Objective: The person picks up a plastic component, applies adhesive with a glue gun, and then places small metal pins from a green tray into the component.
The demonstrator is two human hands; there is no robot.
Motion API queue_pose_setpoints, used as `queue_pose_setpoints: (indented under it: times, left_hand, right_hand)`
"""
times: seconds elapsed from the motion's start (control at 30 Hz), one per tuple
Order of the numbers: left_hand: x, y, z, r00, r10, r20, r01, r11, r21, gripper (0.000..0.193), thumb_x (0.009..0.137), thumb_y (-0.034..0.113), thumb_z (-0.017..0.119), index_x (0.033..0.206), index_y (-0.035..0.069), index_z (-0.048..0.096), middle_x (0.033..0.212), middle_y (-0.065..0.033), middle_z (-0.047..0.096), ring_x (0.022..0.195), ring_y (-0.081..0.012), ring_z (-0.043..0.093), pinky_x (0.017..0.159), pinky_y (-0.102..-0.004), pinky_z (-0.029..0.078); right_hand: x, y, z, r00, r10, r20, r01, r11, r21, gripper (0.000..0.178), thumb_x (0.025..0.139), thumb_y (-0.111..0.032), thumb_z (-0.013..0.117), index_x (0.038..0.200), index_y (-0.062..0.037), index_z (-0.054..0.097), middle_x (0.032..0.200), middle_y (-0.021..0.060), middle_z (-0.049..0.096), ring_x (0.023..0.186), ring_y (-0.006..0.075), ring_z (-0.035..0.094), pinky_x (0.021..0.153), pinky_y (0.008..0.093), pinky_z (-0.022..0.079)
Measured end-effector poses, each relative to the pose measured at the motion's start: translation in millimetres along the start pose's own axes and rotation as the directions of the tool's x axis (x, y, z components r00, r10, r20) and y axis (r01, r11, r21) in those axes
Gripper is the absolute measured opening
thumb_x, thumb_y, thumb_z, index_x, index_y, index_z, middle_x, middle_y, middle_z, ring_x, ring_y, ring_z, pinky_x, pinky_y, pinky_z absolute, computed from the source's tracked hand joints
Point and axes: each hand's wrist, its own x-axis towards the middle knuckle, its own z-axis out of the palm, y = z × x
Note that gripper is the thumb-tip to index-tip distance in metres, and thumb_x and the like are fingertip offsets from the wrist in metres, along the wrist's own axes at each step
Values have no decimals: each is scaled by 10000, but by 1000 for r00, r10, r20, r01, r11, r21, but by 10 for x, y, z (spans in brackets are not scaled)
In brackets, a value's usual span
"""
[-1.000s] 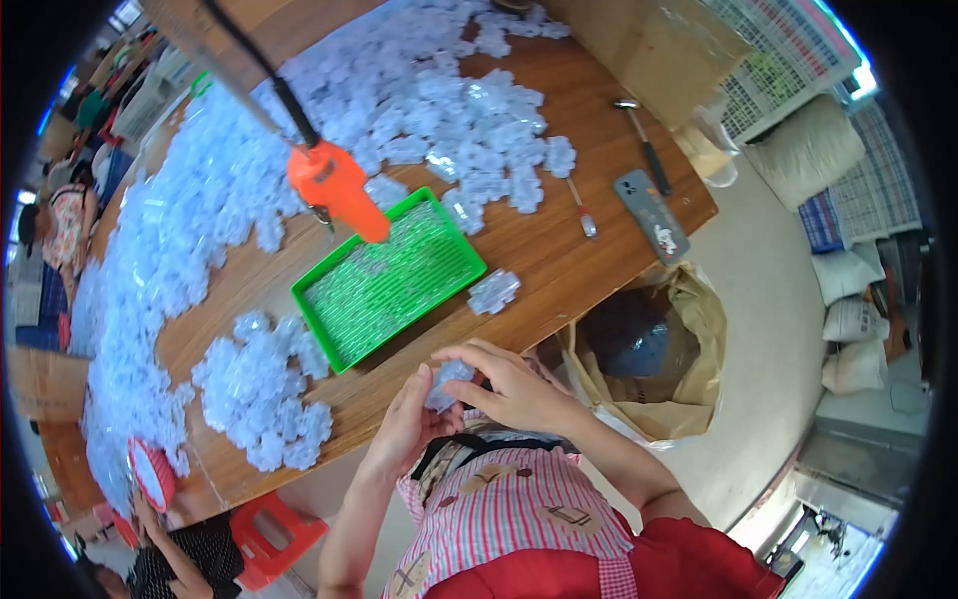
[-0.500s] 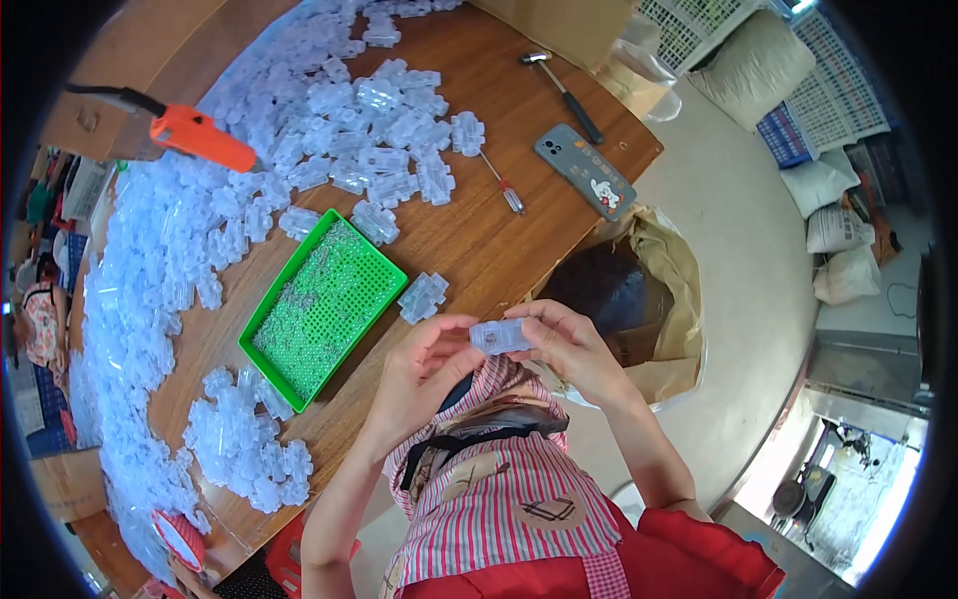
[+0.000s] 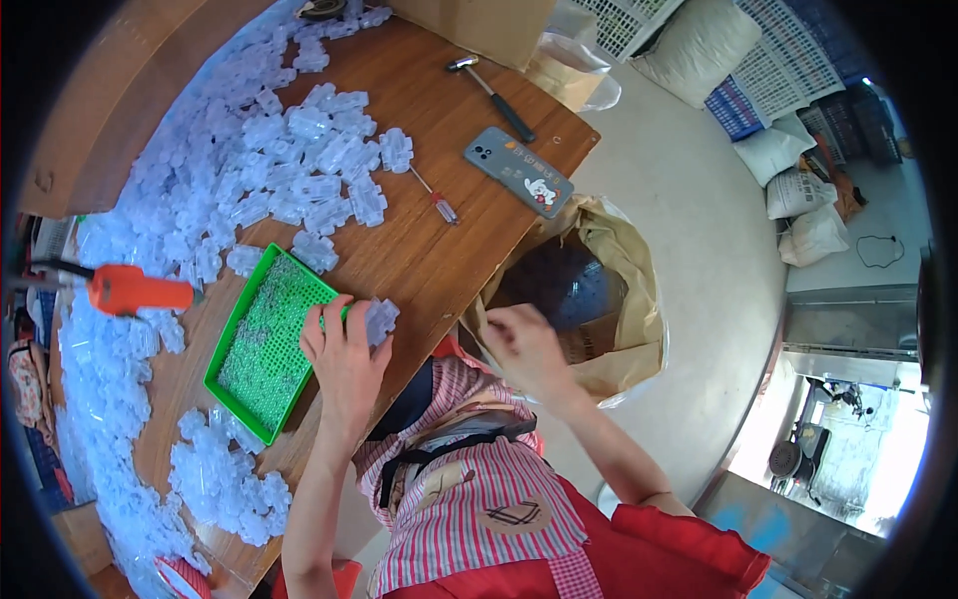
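Observation:
My left hand [image 3: 344, 356] is at the right edge of the green perforated tray [image 3: 232, 411]. Its thumb and index finger close around a clear plastic part [image 3: 381, 320] on the table, while the other fingers reach over the tray rim. Many tiny pieces [image 3: 261, 361], too small to name, cover much of the tray's floor. Over the near-left rim of a paper-lined sack [image 3: 639, 351] is my right hand [image 3: 526, 347], blurred, its fingers curled. No part shows in it, but the inside of the fingers is hidden.
Heaped clear plastic parts [image 3: 215, 185] cover the table's left and far side; a smaller pile [image 3: 225, 479] lies nearer. An orange electric screwdriver [image 3: 140, 290] hangs at left. A screwdriver [image 3: 439, 203], hammer [image 3: 496, 98] and phone [image 3: 519, 172] lie at right. Dark contents [image 3: 569, 285] show inside the sack.
My hands have parted. The left has moved left to the loose part beside the tray; the right has moved to the sack, and the part held before no longer shows. The view has shifted.

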Motion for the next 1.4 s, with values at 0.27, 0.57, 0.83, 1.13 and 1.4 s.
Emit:
queue_pose_setpoints:
  times: [0.27,0.57,0.83,1.13,1.4]
  left_hand:
    - [-523,186,-493,835,-402,376,547,527,-650,490,695,134,789,1009,38,424,834,-91,575,738,-158,570,654,-296,475]
    - [-1615,-206,-686,588,-650,481,560,-102,-822,601,750,139,785,1197,10,404,903,-38,592,834,-95,575,728,-246,494]
    - [-2153,-318,-697,477,-509,716,331,-651,-683,399,884,232,638,1184,91,417,1087,-63,589,936,-142,609,774,-292,545]
    - [-2462,-339,-230,687,-305,659,69,-876,-477,472,962,429,354,1202,39,472,1071,-84,598,856,-156,583,736,-276,497]
    - [-2343,-231,17,761,-226,608,77,-899,-431,487,979,407,384,1297,38,404,1187,-134,567,956,-177,595,793,-295,520]
  right_hand:
    - [-70,-621,489,794,-35,607,-258,885,387,352,941,-235,540,1234,-47,492,981,51,583,841,97,566,706,265,477]
    - [622,-1584,1255,702,-600,384,398,777,488,829,827,-342,673,1428,-18,203,1429,233,260,1329,316,282,1073,406,257]
    - [763,-2267,1693,496,-687,531,191,683,705,680,812,-152,702,1382,-41,348,1287,79,475,1199,182,453,1021,362,349]
    - [437,-2042,1866,392,-698,599,97,679,727,739,752,-485,697,1257,-36,399,1073,76,478,951,186,536,832,362,486]
    - [-251,-1696,1839,585,-655,478,-63,551,832,584,815,-472,647,1127,-68,362,631,33,464,519,130,460,489,281,436]
